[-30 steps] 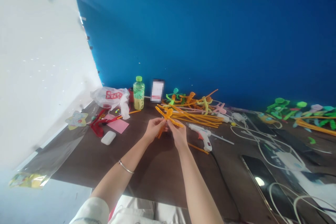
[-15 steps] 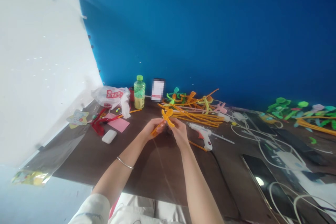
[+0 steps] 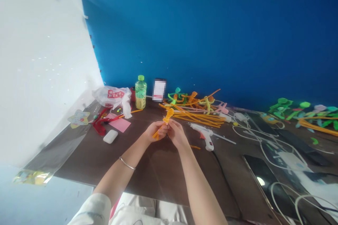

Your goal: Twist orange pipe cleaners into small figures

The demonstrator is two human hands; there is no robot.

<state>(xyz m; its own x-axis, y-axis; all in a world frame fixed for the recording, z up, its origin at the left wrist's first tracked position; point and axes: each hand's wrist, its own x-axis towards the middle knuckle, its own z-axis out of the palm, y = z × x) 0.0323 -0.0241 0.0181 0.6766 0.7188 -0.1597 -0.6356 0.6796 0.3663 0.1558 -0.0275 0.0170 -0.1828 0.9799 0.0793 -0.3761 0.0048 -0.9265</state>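
Observation:
Both my hands meet above the middle of the brown table [image 3: 158, 168]. Between them is an orange pipe-cleaner figure [image 3: 168, 114] with a looped top that sticks up above my fingers. My left hand [image 3: 155, 130] pinches its lower stem, and a short orange end pokes out below the fingers. My right hand [image 3: 176, 133] is closed on the figure from the right side. A thin silver bracelet [image 3: 126, 163] circles my left wrist.
A pile of orange pipe cleaners [image 3: 198, 116] and small figures lies behind my hands. A white glue gun [image 3: 204, 134] lies to the right, with white cables [image 3: 264, 140] and a phone [image 3: 266, 186]. At left are a green bottle [image 3: 140, 93], a plastic bag [image 3: 112, 97], pink paper [image 3: 118, 124] and a white case [image 3: 110, 136].
The long orange pieces that stuck out sideways from the figure have been folded in, and it now stands more upright and compact between my fingers. My hands have stayed in the same spot.

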